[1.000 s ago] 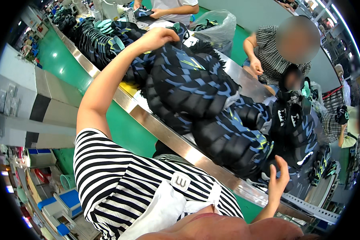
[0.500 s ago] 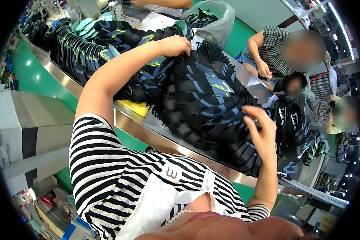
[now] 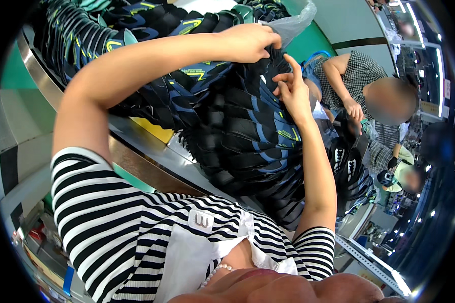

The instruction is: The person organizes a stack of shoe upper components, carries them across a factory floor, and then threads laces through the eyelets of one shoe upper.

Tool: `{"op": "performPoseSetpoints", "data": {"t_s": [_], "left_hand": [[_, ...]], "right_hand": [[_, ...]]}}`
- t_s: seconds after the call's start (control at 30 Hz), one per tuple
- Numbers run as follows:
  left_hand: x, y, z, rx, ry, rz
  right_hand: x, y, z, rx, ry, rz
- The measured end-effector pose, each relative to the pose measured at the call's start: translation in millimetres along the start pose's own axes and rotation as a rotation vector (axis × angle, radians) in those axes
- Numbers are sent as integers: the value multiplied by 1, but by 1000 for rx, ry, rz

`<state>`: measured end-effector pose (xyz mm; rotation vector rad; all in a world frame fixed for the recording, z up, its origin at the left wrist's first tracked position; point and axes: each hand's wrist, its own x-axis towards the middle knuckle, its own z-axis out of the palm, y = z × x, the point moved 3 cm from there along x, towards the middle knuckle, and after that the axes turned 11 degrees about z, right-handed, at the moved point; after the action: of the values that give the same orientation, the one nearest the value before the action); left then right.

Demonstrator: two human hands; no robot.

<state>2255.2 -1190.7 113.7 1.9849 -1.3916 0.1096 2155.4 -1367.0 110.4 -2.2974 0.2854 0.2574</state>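
Note:
A long, overlapping stack of black and blue shoe uppers (image 3: 253, 131) with yellow-green marks fans out before me on the table. At its far end my left hand (image 3: 255, 43) is bent over the dark edges, fingers curled together; what they hold, if anything, is hidden. My right hand (image 3: 294, 91) hovers at the stack's right side, index finger stretched up and the others loosely bent. Nothing shows between its fingers. The two hands are close but apart. Beneath my left forearm lie more shoe uppers (image 3: 192, 76) in a row.
The metal table edge (image 3: 136, 156) runs along my front. A yellow sheet (image 3: 154, 130) lies by the stack. Past my left hand is a clear plastic bag (image 3: 293, 22). A co-worker in a checked top (image 3: 356, 73) sits on the right, near black uppers (image 3: 346, 161).
My right hand has moved from the stack's right side up toward its far end, close to my left hand. My left hand has shifted slightly right. The view has come closer to the table.

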Motion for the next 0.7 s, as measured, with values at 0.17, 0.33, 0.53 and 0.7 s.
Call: {"op": "performPoseSetpoints", "data": {"t_s": [0.17,0.33,0.53,0.7], "left_hand": [[-57,42,-4,-55,-242,-88],[-90,91,2,28,-193,28],[-109,89,10,-135,-101,-1],[-116,91,14,-172,-31,-13]], "right_hand": [[12,0,8,-179,35,-17],[57,-27,33,-412,-139,-198],[57,1,5,-144,-134,64],[63,-11,35,-271,-106,-180]]}}
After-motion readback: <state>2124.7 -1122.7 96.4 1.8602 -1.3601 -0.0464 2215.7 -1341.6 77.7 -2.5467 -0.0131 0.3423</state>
